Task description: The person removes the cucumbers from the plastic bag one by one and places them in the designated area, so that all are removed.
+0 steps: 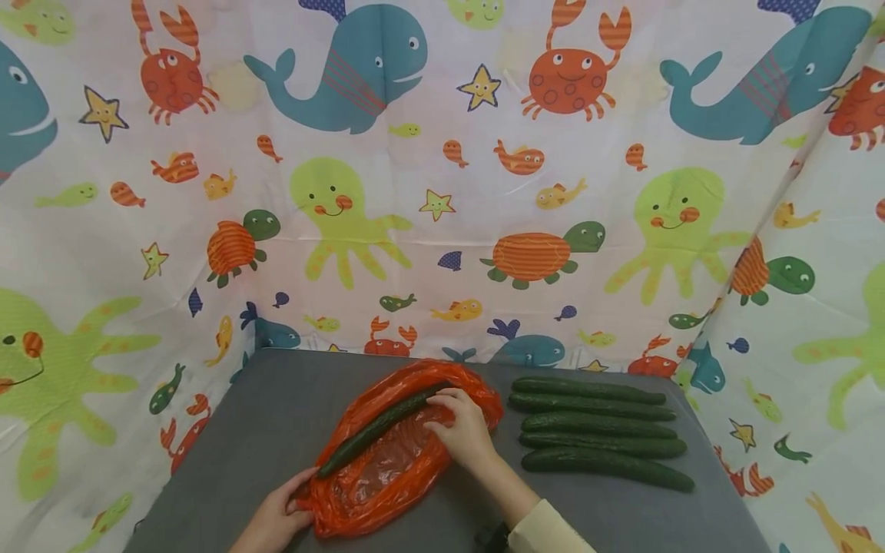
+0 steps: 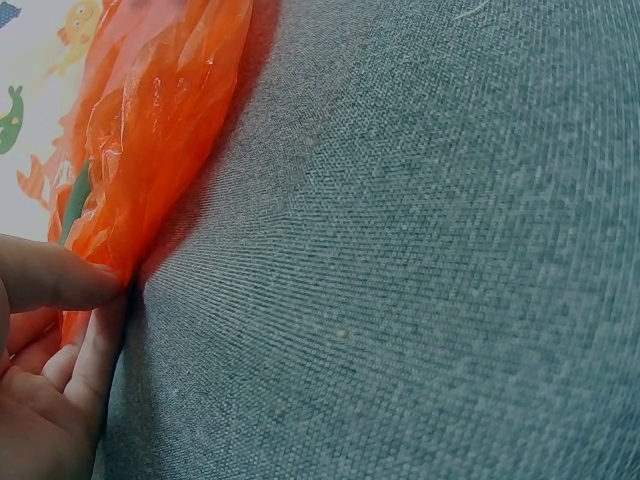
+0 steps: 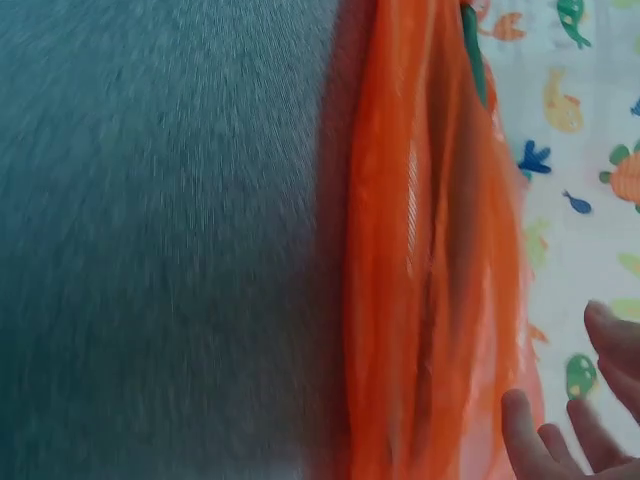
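An orange-red plastic bag (image 1: 387,511) lies spread with its mouth wide, and one dark green cucumber (image 1: 376,430) rests slantwise inside along its far side. At the bag's near left end, my left hand (image 1: 276,511) pinches the bag's edge between thumb and fingers; the pinched plastic bag (image 2: 165,130) shows close up in the left wrist view. Over the bag's right part hovers my right hand (image 1: 463,430), its fingertips right at the cucumber's far end. In the right wrist view the fingers (image 3: 525,430) are spread and loosely bent, with a gap between them and the thumb.
Several cucumbers (image 1: 598,422) lie side by side on the right of the grey table (image 1: 256,430). Behind and beside the table hangs a white curtain (image 1: 429,253) printed with sea animals. A small dark object (image 1: 491,538) shows by the right wrist.
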Available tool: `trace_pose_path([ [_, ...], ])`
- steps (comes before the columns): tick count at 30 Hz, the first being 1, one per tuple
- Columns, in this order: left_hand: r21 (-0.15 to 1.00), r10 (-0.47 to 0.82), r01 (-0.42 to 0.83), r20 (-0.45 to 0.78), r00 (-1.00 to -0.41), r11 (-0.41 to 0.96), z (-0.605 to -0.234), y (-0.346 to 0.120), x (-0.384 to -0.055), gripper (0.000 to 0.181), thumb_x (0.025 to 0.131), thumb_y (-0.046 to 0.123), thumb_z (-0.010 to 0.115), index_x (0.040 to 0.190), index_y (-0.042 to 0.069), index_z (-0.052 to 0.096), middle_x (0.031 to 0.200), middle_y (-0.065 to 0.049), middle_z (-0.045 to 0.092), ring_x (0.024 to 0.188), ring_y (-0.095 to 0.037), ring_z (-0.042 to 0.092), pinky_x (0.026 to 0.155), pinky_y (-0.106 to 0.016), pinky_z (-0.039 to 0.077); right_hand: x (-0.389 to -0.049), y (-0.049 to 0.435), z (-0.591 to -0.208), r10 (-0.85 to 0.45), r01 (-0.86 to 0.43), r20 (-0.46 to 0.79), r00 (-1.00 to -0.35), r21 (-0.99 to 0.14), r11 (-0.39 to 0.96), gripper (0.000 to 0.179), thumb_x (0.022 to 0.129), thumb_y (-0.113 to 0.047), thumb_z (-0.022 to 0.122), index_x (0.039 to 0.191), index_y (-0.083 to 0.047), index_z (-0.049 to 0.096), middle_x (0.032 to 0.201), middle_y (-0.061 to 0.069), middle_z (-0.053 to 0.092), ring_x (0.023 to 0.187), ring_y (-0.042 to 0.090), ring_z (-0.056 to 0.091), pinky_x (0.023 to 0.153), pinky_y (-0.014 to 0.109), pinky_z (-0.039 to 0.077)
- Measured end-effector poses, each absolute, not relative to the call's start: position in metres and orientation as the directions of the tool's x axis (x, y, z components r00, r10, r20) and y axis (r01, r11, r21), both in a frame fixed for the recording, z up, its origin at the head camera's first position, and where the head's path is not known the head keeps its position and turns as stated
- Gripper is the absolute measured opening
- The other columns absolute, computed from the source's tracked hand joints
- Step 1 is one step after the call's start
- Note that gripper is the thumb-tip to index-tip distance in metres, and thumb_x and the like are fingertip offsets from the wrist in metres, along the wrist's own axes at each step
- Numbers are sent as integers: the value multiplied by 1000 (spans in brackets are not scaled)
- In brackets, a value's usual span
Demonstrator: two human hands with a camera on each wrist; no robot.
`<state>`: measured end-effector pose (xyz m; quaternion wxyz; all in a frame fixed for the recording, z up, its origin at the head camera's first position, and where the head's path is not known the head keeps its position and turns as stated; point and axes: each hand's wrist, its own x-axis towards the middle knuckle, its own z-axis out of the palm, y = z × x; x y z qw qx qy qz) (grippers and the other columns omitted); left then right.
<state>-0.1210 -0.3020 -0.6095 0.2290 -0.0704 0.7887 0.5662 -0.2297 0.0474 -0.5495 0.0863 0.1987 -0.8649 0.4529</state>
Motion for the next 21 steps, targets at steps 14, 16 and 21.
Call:
trace_pose_path([
  [14, 839, 107, -403, -468, -877, 366, -613, -304, -120, 79, 88, 3, 67, 156, -4, 28, 106, -12, 73, 66, -18, 57, 69, -35, 46, -240, -1, -572, -476, -450, 200, -857, -742, 498, 37, 87, -22, 80, 122, -12, 74, 139, 8, 62, 132, 26, 54, 105, 46, 46],
  [16, 841, 102, -400, -463, -880, 363, -613, -304, -121, 79, 88, 2, 68, 156, -4, 28, 115, -15, 71, 70, -19, 60, 70, -35, 47, -241, -4, -574, -489, -461, 190, -851, -717, 522, 38, 86, -20, 81, 123, -13, 73, 139, 8, 61, 132, 26, 53, 106, 47, 45],
  [21, 839, 92, -401, -462, -882, 369, -614, -300, -123, 79, 88, 4, 70, 156, -2, 31, 129, -24, 64, 78, -21, 64, 73, -35, 48, -244, -8, -574, -532, -443, 93, -841, -683, 580, 49, 85, -14, 82, 132, -17, 68, 148, 8, 52, 138, 29, 47, 106, 48, 45],
])
